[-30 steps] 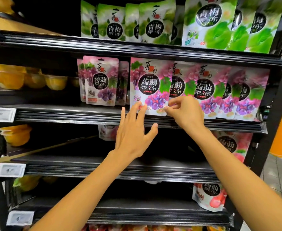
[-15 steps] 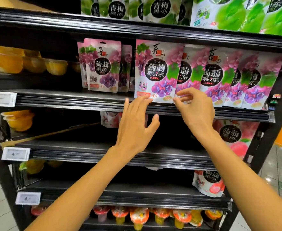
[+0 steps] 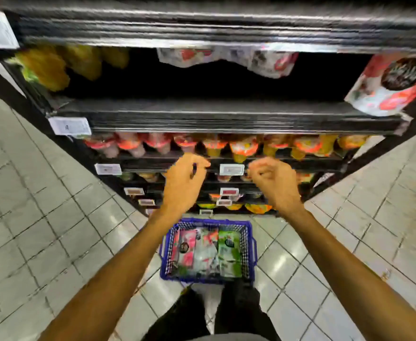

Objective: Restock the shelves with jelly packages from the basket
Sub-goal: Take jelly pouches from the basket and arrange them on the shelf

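Hovering above the basket (image 3: 249,249), our left hand (image 3: 182,185) and right hand (image 3: 273,183) are loosely curled, holding nothing. Jelly packs (image 3: 207,252) lie inside the basket.

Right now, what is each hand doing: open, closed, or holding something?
Left hand: open, fingers loosely curled, holding nothing.
Right hand: open, fingers loosely curled, holding nothing; blur hides finer detail.
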### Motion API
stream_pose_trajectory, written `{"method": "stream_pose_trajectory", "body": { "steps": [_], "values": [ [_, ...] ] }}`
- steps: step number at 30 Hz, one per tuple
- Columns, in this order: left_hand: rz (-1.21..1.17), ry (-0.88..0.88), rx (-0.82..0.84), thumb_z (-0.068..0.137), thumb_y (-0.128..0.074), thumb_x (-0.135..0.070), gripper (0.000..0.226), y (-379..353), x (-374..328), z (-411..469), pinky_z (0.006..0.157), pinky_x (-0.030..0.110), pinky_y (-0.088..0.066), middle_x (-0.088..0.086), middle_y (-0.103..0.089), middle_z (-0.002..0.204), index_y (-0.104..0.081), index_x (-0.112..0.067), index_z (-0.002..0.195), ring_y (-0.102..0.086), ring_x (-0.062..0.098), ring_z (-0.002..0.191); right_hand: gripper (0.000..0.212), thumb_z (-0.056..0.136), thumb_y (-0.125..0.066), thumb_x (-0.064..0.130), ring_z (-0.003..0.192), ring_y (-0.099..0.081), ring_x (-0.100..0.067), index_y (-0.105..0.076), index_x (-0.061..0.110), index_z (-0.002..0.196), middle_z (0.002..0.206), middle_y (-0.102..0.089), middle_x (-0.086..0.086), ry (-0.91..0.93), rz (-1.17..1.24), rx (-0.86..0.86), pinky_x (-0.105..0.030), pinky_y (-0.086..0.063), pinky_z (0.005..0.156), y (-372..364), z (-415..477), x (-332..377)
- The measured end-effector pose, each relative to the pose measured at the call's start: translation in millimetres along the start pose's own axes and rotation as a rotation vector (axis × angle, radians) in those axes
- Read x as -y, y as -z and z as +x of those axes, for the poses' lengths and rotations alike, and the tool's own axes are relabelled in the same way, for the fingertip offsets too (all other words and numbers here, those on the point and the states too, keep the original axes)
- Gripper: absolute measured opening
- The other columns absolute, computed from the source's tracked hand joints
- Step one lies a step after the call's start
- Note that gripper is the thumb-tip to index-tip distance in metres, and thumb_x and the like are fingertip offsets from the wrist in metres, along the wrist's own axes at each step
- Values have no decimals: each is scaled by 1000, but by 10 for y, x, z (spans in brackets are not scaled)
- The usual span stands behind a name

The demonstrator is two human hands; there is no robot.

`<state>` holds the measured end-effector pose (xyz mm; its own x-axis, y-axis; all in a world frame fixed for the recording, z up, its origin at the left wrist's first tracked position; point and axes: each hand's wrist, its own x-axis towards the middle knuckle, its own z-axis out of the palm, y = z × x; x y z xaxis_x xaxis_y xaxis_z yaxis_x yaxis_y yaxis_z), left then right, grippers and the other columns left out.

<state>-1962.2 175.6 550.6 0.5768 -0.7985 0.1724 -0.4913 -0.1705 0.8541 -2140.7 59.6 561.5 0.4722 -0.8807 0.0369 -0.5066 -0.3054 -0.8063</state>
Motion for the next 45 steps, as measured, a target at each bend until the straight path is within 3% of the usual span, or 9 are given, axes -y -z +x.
{"method": "stream_pose_trajectory", "body": {
  "steps": [2, 6, 13, 17, 24, 30, 36, 40, 45],
  "values": [
    [-53, 155, 70, 94, -55, -8, 22, -111, 540, -253, 65, 6, -38, -21, -61, 79, -66, -25, 86, -55, -9, 70, 9, 85, -65, -1, 69, -68, -24, -71, -3, 79, 79, -72, -22, -163, 50, 102, -38, -56, 67, -402, -235, -388],
    [-64, 341, 129, 94, -57, -5, 30, -325, 1458, -718, 67, 19, -49, -12, -67, 83, -65, -32, 83, -64, 8, 74, 7, 86, -67, -5, 65, -62, 7, -70, -10, 83, 86, -71, -26, -313, 83, 168, -6, -45, 62, -1038, -584, -1033],
    [-47, 564, 209, 92, -58, -11, 15, -1023, 2905, -1411, 72, 40, -50, 27, -66, 83, -67, 0, 87, -63, 27, 77, 20, 90, -57, -7, 93, -64, -39, -68, -10, 106, 107, -67, -27, -550, 16, 288, 0, -41, 63, -2030, -804, -2322],
    [-64, 591, 211, 88, -56, 13, 16, -1558, 3584, -1760, 73, 16, -44, 0, -64, 76, -66, 1, 83, -57, -4, 75, 19, 91, -59, -3, 95, -65, -36, -70, -10, 105, 109, -68, -28, -648, -34, 278, -20, -50, 81, -2515, -928, -3111],
    [71, 689, 395, 90, -56, 5, 14, -2618, 4516, -2213, 66, 29, -39, 13, -60, 68, -65, 4, 79, -53, 18, 65, 20, 90, -56, -4, 102, -61, -36, -72, -2, 102, 106, -68, -20, -890, -131, 325, -11, -42, 68, -3147, -1196, -4538],
    [106, 939, 729, 90, -68, -30, 32, -3717, 5335, -2374, 67, 35, -39, 12, -59, 76, -60, 1, 92, -62, 32, 80, 32, 90, -68, 25, 102, -64, -37, -67, -2, 109, 110, -69, -21, -948, -242, 230, -36, -46, 76, -3750, -1137, -5485],
    [-217, 1275, 424, 82, -76, -13, 17, -4404, 5674, -2513, 60, 22, -55, 8, -67, 82, -61, -5, 78, -65, 4, 63, 68, 77, -73, 55, 90, -64, -28, -61, -1, 112, 111, -68, -16, -1177, -66, 196, -25, -45, 67, -4225, -973, -6067],
    [-675, 1650, 74, 99, -29, -25, 52, -4538, 5591, -2446, 32, 31, -49, 13, -57, 48, -56, -4, 60, -55, 23, 35, 86, 61, -85, 55, 109, -64, -28, -56, 4, 123, 121, -66, -13, -1186, -147, 230, -31, -51, 81, -4318, -912, -6149],
    [-553, 1574, 478, 81, -73, -5, 3, -4094, 5330, -2459, 53, 23, -52, 14, -70, 77, -70, -6, 81, -65, 15, 57, 81, 56, -94, 35, 97, -65, -23, -58, 3, 121, 120, -67, -11, -1241, -61, 299, -27, -50, 80, -4073, -877, -6048]
  ]
}}
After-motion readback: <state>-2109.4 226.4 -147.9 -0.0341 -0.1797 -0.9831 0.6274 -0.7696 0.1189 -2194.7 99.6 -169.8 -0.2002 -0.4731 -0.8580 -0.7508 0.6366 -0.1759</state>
